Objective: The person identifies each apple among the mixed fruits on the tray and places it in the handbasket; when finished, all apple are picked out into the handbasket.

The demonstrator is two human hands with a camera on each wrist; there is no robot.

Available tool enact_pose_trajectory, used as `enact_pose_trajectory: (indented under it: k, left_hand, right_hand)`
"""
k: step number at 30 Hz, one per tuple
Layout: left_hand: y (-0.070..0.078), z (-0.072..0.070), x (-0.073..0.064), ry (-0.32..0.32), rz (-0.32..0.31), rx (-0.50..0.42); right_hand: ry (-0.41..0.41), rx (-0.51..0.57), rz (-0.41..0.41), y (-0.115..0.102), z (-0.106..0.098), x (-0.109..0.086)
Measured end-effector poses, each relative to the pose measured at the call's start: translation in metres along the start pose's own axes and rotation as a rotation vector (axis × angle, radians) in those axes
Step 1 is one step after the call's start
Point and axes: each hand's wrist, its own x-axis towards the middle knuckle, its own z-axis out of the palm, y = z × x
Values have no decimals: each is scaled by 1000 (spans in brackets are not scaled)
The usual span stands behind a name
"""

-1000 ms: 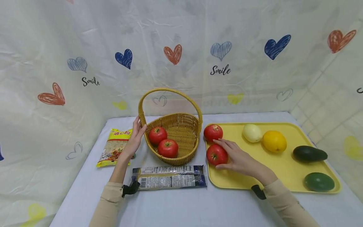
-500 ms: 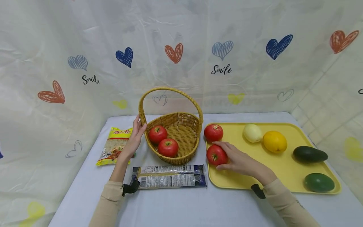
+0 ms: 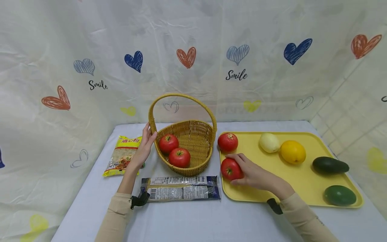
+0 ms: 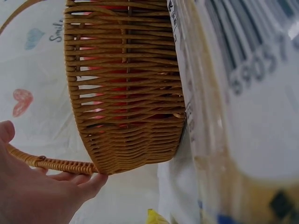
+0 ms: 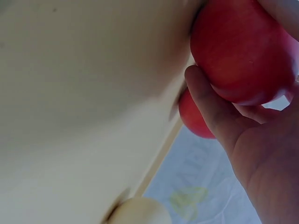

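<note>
A wicker basket [image 3: 198, 137] with a tall arched handle stands at the back middle, two red apples [image 3: 179, 157] inside it. My left hand [image 3: 143, 149] holds the foot of the handle on the left side. In the left wrist view the handle [image 4: 65, 165] runs between thumb and fingers. On the left end of the yellow tray [image 3: 266, 188], my right hand [image 3: 257, 173] grips a red apple [image 3: 230, 169], thumb on the near side and fingers over the far side. Another red apple [image 3: 228, 142] lies just behind it on the tray.
The tray also bears a pale onion [image 3: 269, 142], a yellow lemon [image 3: 293, 152], a dark green avocado-like item [image 3: 330, 164] and a green oval one [image 3: 340, 195]. A yellow pasta bag [image 3: 122, 156] lies left of the basket, a long printed packet [image 3: 181, 189] before it.
The fingers of my right hand have drawn back from the rear apple and closed round the front one, which has shifted very slightly toward me. My left hand has stayed at the handle.
</note>
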Motion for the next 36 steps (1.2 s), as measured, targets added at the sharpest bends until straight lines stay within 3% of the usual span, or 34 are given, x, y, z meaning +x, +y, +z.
enact_pose_trajectory:
  k: [9,16,27,36]
  left_hand:
    - [1,1,-1,5,-9,-9]
    - [4,1,-2,0,5,-17]
    - [0,1,2,-13,12,-23]
    - [-1,0,2,-1,13,-14]
  right_hand:
    - [13,-23,-33,-2,4,-1]
    - [45,-47,-103,-17,2,1]
    - [129,-37,-230,-51,-5,21]
    - [208,-52,-232,-69,-7,39]
